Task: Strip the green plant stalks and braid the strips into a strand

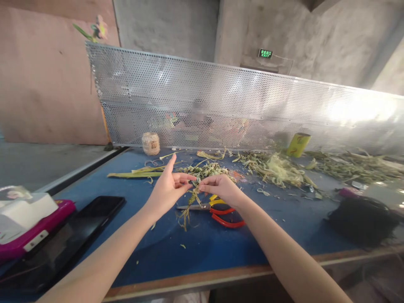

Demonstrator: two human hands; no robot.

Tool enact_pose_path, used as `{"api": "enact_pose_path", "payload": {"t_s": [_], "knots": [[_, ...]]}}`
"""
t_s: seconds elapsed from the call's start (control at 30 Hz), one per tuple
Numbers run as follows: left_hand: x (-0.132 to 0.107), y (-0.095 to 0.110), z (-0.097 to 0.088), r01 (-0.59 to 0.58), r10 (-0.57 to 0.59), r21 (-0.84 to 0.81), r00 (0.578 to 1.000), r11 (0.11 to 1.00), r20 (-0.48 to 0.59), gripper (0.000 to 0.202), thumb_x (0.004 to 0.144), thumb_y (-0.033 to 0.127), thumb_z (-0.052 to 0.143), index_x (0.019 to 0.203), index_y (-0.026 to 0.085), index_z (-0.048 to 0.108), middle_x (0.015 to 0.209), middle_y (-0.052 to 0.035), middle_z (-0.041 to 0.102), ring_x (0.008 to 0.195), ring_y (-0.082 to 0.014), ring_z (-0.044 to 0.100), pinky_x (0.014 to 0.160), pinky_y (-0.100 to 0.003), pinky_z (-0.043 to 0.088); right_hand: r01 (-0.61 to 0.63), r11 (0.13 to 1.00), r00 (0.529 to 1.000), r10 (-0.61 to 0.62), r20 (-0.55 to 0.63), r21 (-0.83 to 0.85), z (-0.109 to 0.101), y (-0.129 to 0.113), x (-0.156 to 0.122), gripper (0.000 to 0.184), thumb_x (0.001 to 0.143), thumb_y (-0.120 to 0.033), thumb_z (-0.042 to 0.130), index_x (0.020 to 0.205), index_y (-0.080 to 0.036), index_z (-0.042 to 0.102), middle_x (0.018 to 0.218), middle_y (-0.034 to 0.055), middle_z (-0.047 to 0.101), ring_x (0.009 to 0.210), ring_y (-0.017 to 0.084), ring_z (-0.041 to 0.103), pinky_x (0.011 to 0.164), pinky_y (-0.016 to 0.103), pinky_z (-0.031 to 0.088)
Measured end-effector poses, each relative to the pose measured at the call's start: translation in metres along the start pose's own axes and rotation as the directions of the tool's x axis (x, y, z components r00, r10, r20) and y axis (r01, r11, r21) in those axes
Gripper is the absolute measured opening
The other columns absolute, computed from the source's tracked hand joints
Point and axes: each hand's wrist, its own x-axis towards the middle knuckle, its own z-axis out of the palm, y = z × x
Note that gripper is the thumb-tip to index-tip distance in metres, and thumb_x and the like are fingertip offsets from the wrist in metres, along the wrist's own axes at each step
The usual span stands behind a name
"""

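Observation:
My left hand (168, 185) and my right hand (222, 188) meet fingertip to fingertip over the middle of the table. Between their pinched fingers is a small plaited strip of dried green-yellow leaf (192, 198), its loose ends hanging down in thin shreds. One finger of my left hand sticks up, away from the pinch. Just below my right hand lie scissors with red handles (227, 222), blades pointing left. Beside them, partly under my right hand, is a yellow-handled tool (217, 201). A heap of short dried leaf pieces (206, 169) lies right behind my hands.
Long pale stalks (135, 174) and a roll of twine (150, 143) are at the back left. Dried leaves (274, 168) spread rightward by a green-yellow cylinder (298, 145). A phone (94, 219), a magenta power strip (41, 233) and a black bundle (362, 221) flank the blue table (176, 261). A perforated metal panel (221, 101) stands behind.

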Motion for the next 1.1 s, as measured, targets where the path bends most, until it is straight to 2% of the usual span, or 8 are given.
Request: {"api": "enact_pose_path", "payload": {"t_s": [0.1, 0.2, 0.33, 0.53, 0.7, 0.8, 0.93, 1.1], "knots": [[-0.002, 0.002, 0.001, -0.068, 0.068, -0.001, 0.998, 0.998, -0.016, 0.091, 0.07, 0.017, 0.061, 0.137, 0.02, -0.001, 0.087, -0.0063, 0.065, 0.075, -0.0149, 0.06, 0.073, -0.033, 0.049, -0.022, 0.998, 1.0, 0.02, -0.018, -0.063, 0.0, -0.002, 0.0, 0.01, 0.062, -0.025, 0.066, 0.066, -0.015, 0.064, 0.065, -0.0001, 0.065, 0.061, 0.011, 0.058, 0.062, 0.024, 0.045], [-0.004, 0.004, 0.003, -0.128, 0.128, 0.004, 0.992, 0.992, 0.02, 0.083, 0.071, 0.017, 0.06, 0.136, 0.021, 0.009, 0.088, -0.0055, 0.064, 0.076, -0.0149, 0.059, 0.07, -0.031, 0.05, -0.034, 0.993, 0.999, 0.031, -0.023, -0.113, 0.001, -0.001, 0.0, 0.007, 0.062, -0.021, 0.065, 0.065, -0.015, 0.062, 0.064, -0.0003, 0.064, 0.063, 0.012, 0.06, 0.066, 0.026, 0.046], [-0.007, 0.006, 0.005, -0.141, 0.134, 0.064, 0.986, 0.988, 0.101, 0.072, 0.073, 0.017, 0.058, 0.133, 0.023, 0.018, 0.09, -0.0044, 0.062, 0.076, -0.0142, 0.059, 0.07, -0.03, 0.049, -0.015, 0.985, 1.0, 0.014, -0.01, -0.17, 0.002, 0.0, -0.001, 0.007, 0.062, -0.021, 0.065, 0.065, -0.016, 0.062, 0.063, -0.0013, 0.063, 0.062, 0.012, 0.059, 0.066, 0.026, 0.046], [-0.011, 0.013, 0.007, -0.125, 0.113, 0.068, 0.98, 0.99, 0.162, 0.07, 0.073, 0.018, 0.058, 0.132, 0.024, 0.021, 0.088, -0.0027, 0.062, 0.077, -0.0147, 0.06, 0.072, -0.031, 0.05, 0.049, 0.957, 0.999, -0.05, 0.005, -0.286, 0.002, -0.001, -0.002, 0.004, 0.065, -0.017, 0.062, 0.068, -0.016, 0.061, 0.065, -0.0014, 0.061, 0.062, 0.011, 0.056, 0.061, 0.023, 0.043], [-0.012, 0.011, 0.009, -0.141, 0.13, 0.056, 0.978, 0.988, 0.162, 0.071, 0.073, 0.015, 0.058, 0.132, 0.023, 0.021, 0.088, -0.0035, 0.063, 0.076, -0.015, 0.06, 0.07, -0.032, 0.049, 0.181, 0.821, 0.983, -0.172, 0.068, -0.542, 0.003, -0.005, -0.005, 0.003, 0.069, -0.017, 0.061, 0.069, -0.015, 0.061, 0.062, -0.0023, 0.058, 0.055, 0.008, 0.048, 0.054, 0.019, 0.037], [-0.013, 0.01, 0.01, -0.173, 0.161, 0.07, 0.975, 0.982, 0.151, 0.069, 0.074, 0.015, 0.058, 0.132, 0.023, 0.021, 0.087, -0.0036, 0.063, 0.075, -0.015, 0.059, 0.068, -0.031, 0.049, 0.249, 0.748, 0.965, -0.245, 0.093, -0.615, 0.004, -0.005, -0.006, 0.003, 0.071, -0.017, 0.06, 0.069, -0.014, 0.06, 0.062, -0.0017, 0.056, 0.055, 0.008, 0.047, 0.052, 0.018, 0.035], [-0.014, 0.009, 0.011, -0.223, 0.215, 0.09, 0.972, 0.971, 0.096, 0.066, 0.075, 0.018, 0.057, 0.131, 0.023, 0.023, 0.086, -0.0041, 0.063, 0.074, -0.0158, 0.06, 0.064, -0.03, 0.048, 0.312, 0.715, 0.941, -0.323, 0.1, -0.626, 0.006, -0.003, -0.007, 0.006, 0.074, -0.02, 0.057, 0.071, -0.015, 0.059, 0.066, 0.0002, 0.055, 0.057, 0.009, 0.047, 0.054, 0.019, 0.036], [-0.017, 0.012, 0.012, -0.261, 0.257, 0.057, 0.964, 0.964, 0.061, 0.063, 0.076, 0.019, 0.056, 0.13, 0.022, 0.025, 0.086, -0.0039, 0.063, 0.08, -0.0168, 0.061, 0.076, -0.034, 0.049, 0.315, 0.799, 0.945, -0.315, 0.09, -0.513, 0.009, -0.002, -0.009, 0.009, 0.077, -0.02, 0.052, 0.076, -0.017, 0.06, 0.068, 0.0, 0.057, 0.06, 0.01, 0.048, 0.055, 0.02, 0.038]]}}
